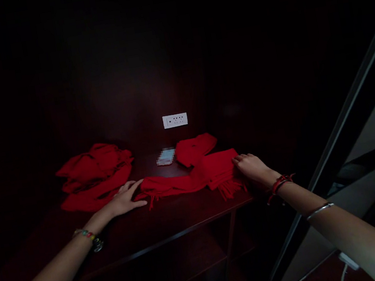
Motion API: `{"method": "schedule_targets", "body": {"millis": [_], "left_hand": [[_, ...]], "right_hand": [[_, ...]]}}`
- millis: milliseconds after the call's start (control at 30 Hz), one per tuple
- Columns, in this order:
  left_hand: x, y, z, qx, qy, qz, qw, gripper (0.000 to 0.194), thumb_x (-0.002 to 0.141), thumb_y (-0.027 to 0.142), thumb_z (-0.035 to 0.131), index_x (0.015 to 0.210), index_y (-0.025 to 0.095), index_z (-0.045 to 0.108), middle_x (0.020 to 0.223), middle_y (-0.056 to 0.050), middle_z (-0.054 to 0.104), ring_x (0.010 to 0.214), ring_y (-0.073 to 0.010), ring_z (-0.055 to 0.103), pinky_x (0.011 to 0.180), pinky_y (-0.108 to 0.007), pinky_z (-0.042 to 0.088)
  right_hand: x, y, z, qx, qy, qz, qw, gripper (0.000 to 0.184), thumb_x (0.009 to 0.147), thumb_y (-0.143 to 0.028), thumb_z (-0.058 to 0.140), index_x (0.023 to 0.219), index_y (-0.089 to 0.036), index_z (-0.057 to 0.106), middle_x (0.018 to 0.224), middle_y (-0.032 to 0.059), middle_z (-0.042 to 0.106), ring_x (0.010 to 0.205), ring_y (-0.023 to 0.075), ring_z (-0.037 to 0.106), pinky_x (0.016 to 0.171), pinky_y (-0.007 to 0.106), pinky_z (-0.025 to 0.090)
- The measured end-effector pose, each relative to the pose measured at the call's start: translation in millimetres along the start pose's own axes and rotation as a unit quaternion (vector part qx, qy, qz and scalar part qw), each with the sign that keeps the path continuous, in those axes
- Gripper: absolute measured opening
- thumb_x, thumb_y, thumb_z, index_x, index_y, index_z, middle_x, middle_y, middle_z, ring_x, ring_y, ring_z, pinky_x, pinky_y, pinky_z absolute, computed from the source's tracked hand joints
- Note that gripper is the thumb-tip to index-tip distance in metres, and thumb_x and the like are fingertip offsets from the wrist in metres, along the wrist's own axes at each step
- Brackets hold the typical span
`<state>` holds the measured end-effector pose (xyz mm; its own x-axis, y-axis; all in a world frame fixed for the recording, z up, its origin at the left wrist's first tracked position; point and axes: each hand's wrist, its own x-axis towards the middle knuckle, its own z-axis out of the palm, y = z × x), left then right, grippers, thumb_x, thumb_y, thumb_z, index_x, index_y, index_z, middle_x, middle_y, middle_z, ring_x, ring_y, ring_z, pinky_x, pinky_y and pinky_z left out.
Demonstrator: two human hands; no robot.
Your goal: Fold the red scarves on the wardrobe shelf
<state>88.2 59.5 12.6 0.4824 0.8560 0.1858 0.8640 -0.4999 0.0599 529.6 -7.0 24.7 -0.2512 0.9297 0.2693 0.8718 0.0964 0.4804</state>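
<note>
A red fringed scarf (176, 184) lies stretched along the dark shelf, with its right part folded into a flat square and tassels hanging toward the front. My left hand (127, 199) is at the scarf's left end, thumb and fingers spread apart and fingertips touching the cloth. At the right end, my right hand (252, 168) has its fingers curled on the edge of the folded part. Behind the left hand sits a loose heap of red cloth (96, 167). Another folded red cloth (194, 149) rests just behind the scarf.
A small pale blue object (166, 156), blurred out, lies between the red cloths. The back wall carries a white power socket (175, 120). The shelf's front edge (175, 236) runs across below my hands. At the right stands a dark-framed panel (317, 176).
</note>
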Motion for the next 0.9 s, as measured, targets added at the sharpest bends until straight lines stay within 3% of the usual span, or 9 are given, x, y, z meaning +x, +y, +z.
{"method": "schedule_targets", "body": {"millis": [67, 133, 233, 400, 467, 567, 733, 800, 900], "left_hand": [[-3.8, 3.9, 5.0, -0.064, -0.012, -0.051, 0.997, 0.078, 0.071, 0.060, 0.043, 0.134, 0.017, 0.024, 0.128, -0.014, 0.041, 0.113, -0.0273, 0.042, 0.088, -0.034, 0.036], [-3.9, 16.6, 7.5, -0.087, 0.017, -0.113, 0.990, 0.081, 0.073, 0.062, 0.039, 0.135, 0.015, 0.020, 0.125, -0.017, 0.044, 0.110, -0.0273, 0.046, 0.086, -0.034, 0.036], [4.2, 43.2, 9.7, -0.083, 0.075, -0.147, 0.983, 0.086, 0.069, 0.060, 0.049, 0.135, 0.015, 0.019, 0.116, -0.018, 0.052, 0.103, -0.0293, 0.051, 0.081, -0.035, 0.039], [28.8, 60.4, 17.5, -0.199, 0.182, -0.159, 0.950, 0.070, 0.069, 0.028, 0.056, 0.131, 0.016, 0.027, 0.095, -0.010, 0.060, 0.080, -0.0217, 0.059, 0.073, -0.032, 0.043], [34.2, 52.6, 20.9, -0.269, 0.228, -0.132, 0.927, 0.067, 0.067, 0.019, 0.056, 0.129, 0.017, 0.031, 0.087, -0.005, 0.060, 0.071, -0.0165, 0.058, 0.071, -0.029, 0.044], [32.7, 34.8, 20.4, -0.311, 0.276, -0.092, 0.905, 0.063, 0.065, 0.014, 0.052, 0.125, 0.017, 0.035, 0.080, 0.000, 0.058, 0.064, -0.0124, 0.055, 0.068, -0.027, 0.046], [22.0, 17.0, 6.0, -0.234, 0.369, -0.077, 0.896, 0.054, 0.064, 0.008, 0.045, 0.117, 0.017, 0.045, 0.083, -0.001, 0.055, 0.075, -0.0133, 0.054, 0.077, -0.027, 0.043], [19.7, 15.2, 1.7, -0.191, 0.359, -0.050, 0.912, 0.053, 0.063, 0.005, 0.043, 0.114, 0.016, 0.048, 0.083, -0.001, 0.055, 0.079, -0.0143, 0.053, 0.079, -0.027, 0.042], [15.4, 10.1, -1.6, -0.121, 0.300, -0.034, 0.946, 0.049, 0.061, 0.002, 0.042, 0.106, 0.015, 0.054, 0.081, -0.003, 0.056, 0.080, -0.0159, 0.053, 0.078, -0.028, 0.042]], "right_hand": [[-1.4, -1.6, -6.4, 0.000, -0.012, 0.001, 1.000, 0.023, 0.081, -0.009, 0.039, 0.096, -0.009, 0.056, 0.094, 0.0147, 0.059, 0.086, 0.0224, 0.054, 0.070, 0.031, 0.037], [-3.4, -8.3, -18.9, -0.004, -0.023, 0.021, 0.999, 0.024, 0.081, -0.007, 0.038, 0.097, -0.007, 0.056, 0.096, 0.0163, 0.059, 0.088, 0.0239, 0.053, 0.070, 0.033, 0.037], [-3.7, -33.0, -47.7, 0.003, -0.005, 0.068, 0.998, 0.028, 0.080, -0.006, 0.037, 0.103, -0.006, 0.054, 0.100, 0.0186, 0.057, 0.093, 0.0263, 0.051, 0.072, 0.036, 0.037], [18.2, -109.1, -86.9, 0.177, 0.054, -0.064, 0.981, 0.029, 0.081, -0.019, 0.044, 0.109, -0.013, 0.052, 0.107, 0.0126, 0.055, 0.097, 0.0206, 0.050, 0.079, 0.029, 0.036], [33.5, -138.5, -86.7, 0.217, 0.049, -0.082, 0.971, 0.030, 0.082, -0.023, 0.042, 0.109, -0.013, 0.052, 0.106, 0.0126, 0.056, 0.096, 0.0196, 0.051, 0.080, 0.028, 0.037], [53.1, -167.3, -72.1, 0.226, 0.065, -0.043, 0.971, 0.032, 0.082, -0.022, 0.043, 0.111, -0.010, 0.049, 0.105, 0.0147, 0.056, 0.100, 0.0209, 0.049, 0.081, 0.030, 0.036], [61.3, -181.0, -44.0, 0.222, 0.083, -0.019, 0.971, 0.023, 0.084, -0.020, 0.040, 0.101, -0.013, 0.054, 0.094, 0.0119, 0.060, 0.089, 0.0198, 0.052, 0.077, 0.030, 0.036], [59.5, -181.0, -39.0, 0.225, 0.102, -0.021, 0.969, 0.022, 0.084, -0.023, 0.041, 0.098, -0.014, 0.055, 0.092, 0.0107, 0.061, 0.088, 0.0197, 0.052, 0.076, 0.030, 0.035], [57.6, -179.2, -37.7, 0.223, 0.118, -0.066, 0.965, 0.019, 0.085, -0.023, 0.041, 0.093, -0.015, 0.057, 0.089, 0.0086, 0.061, 0.087, 0.0188, 0.052, 0.077, 0.029, 0.033]]}}
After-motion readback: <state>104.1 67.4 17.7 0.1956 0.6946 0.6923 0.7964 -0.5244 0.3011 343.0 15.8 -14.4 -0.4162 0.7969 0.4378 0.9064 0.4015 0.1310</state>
